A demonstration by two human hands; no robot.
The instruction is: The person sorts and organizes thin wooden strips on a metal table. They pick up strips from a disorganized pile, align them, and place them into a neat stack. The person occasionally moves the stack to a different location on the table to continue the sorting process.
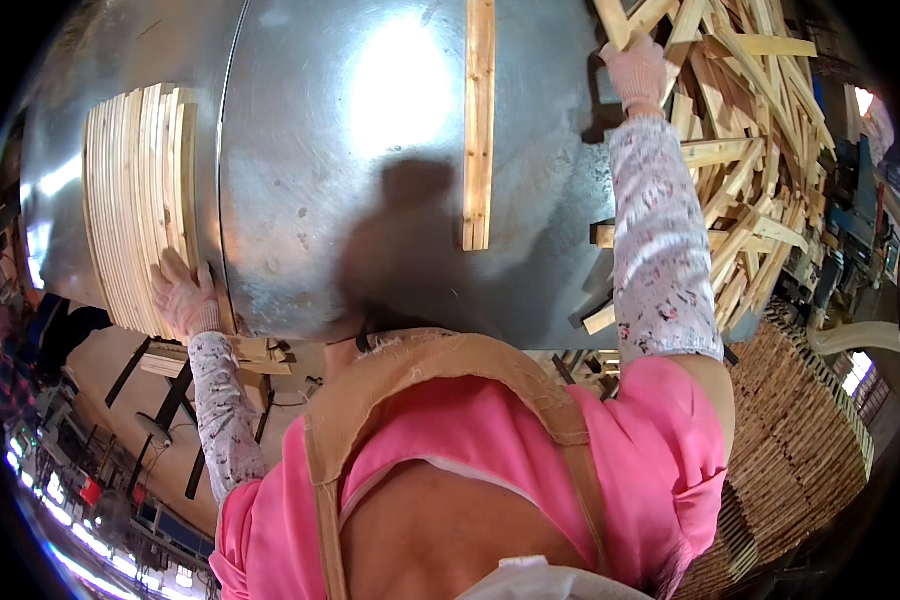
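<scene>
My left hand (187, 297), in a thin pale glove, lies with its fingers apart on the near right end of a row of narrow wooden strips (135, 200). The strips stand side by side in a tight block. Far out on the right, my gloved right hand (637, 74) is closed around a wooden strip (613, 20) at the edge of a tangled heap of wooden strips (755, 95). Part of that strip runs out of view at the top. Between my hands, two long strips (478, 130) lie against each other, pointing away from me.
All this wood rests on a shiny metal table (300, 200), which a dark seam (226, 110) crosses on the left. Short wood pieces (260, 355) lie below its front edge. Stacked wood (800, 430) stands at the lower right. Another person's plaid sleeve (15, 375) shows at far left.
</scene>
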